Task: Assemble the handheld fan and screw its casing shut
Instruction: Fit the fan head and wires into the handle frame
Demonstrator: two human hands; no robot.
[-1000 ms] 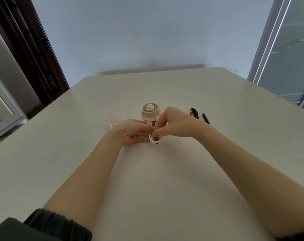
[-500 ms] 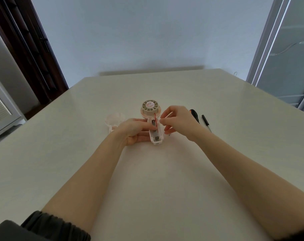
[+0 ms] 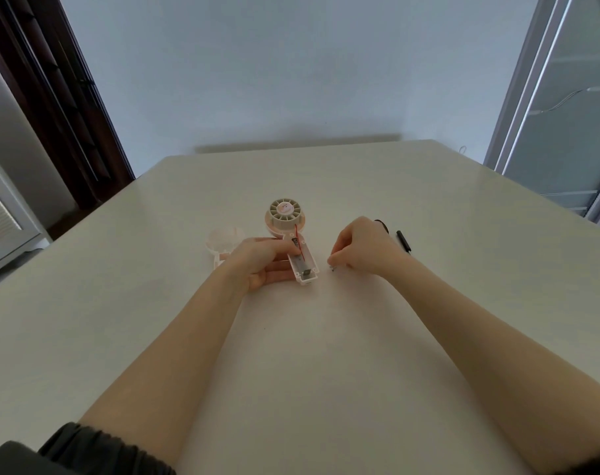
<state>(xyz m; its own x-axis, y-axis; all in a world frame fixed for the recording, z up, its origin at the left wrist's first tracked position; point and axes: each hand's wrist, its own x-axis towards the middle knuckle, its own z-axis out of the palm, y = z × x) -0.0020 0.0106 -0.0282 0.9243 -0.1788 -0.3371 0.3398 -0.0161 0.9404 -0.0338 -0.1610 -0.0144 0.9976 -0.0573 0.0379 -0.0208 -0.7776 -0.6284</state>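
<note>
Pale table [image 3: 360, 337]: screwdriver [image 3: 383, 226] behind right hand [image 3: 363, 248].

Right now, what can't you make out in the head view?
- Screwdriver: mostly hidden behind the right hand; only its end shows.
- Small dark bits at the right hand's fingertips: too small to identify or tell if pinched.
- Clear cover: partly covered by the left hand.
- Fan handle internals: too small.

The fan [image 3: 293, 240] lies mid-desk [image 3: 326, 354], a cover [image 3: 223, 240] to its left, a pen [image 3: 403, 240] toward the right edge.
</note>
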